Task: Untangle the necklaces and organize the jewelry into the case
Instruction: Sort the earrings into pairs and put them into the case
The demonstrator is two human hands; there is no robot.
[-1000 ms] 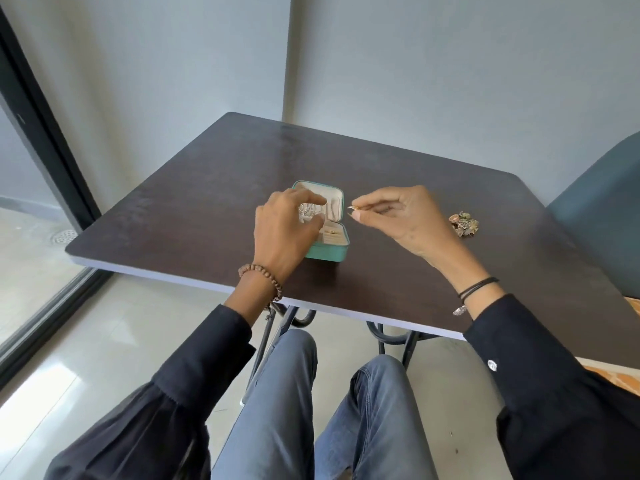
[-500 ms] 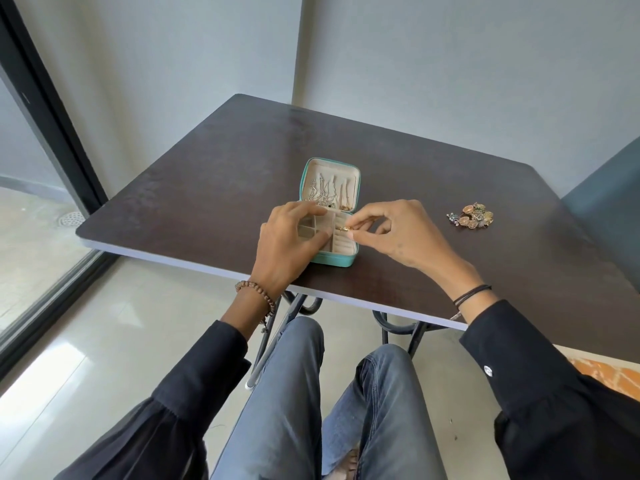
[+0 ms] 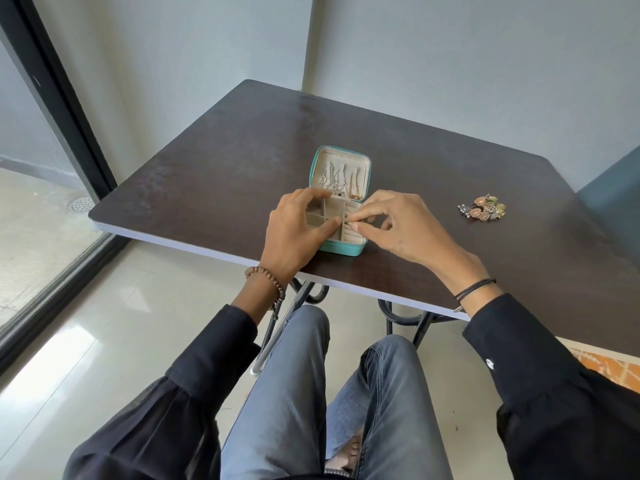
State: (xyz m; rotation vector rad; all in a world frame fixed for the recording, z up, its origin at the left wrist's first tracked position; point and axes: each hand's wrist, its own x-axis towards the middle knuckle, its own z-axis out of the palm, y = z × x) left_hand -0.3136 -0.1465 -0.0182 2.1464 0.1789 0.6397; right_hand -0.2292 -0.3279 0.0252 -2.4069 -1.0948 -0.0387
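A small teal jewelry case (image 3: 341, 250) lies open near the table's front edge, with a cream lining. Thin necklaces (image 3: 334, 178) hang in its raised lid. My left hand (image 3: 296, 235) grips the case's left side, thumb lying across the divided compartments. My right hand (image 3: 403, 225) pinches a small gold piece (image 3: 349, 223) between thumb and forefinger, just over the ring rolls at the case's right side. A pile of loose coloured jewelry (image 3: 483, 212) lies on the table to the right, well apart from both hands.
The dark table (image 3: 242, 150) stands in a room corner, with walls behind. A glass door with a black frame (image 3: 62, 109) is at the left. A teal chair (image 3: 613, 188) shows at the right edge. My knees are under the table's front edge.
My right hand has come down from above the case to its right side with the small piece. My left hand has settled onto the case. The view has tilted, showing the lid's inside.
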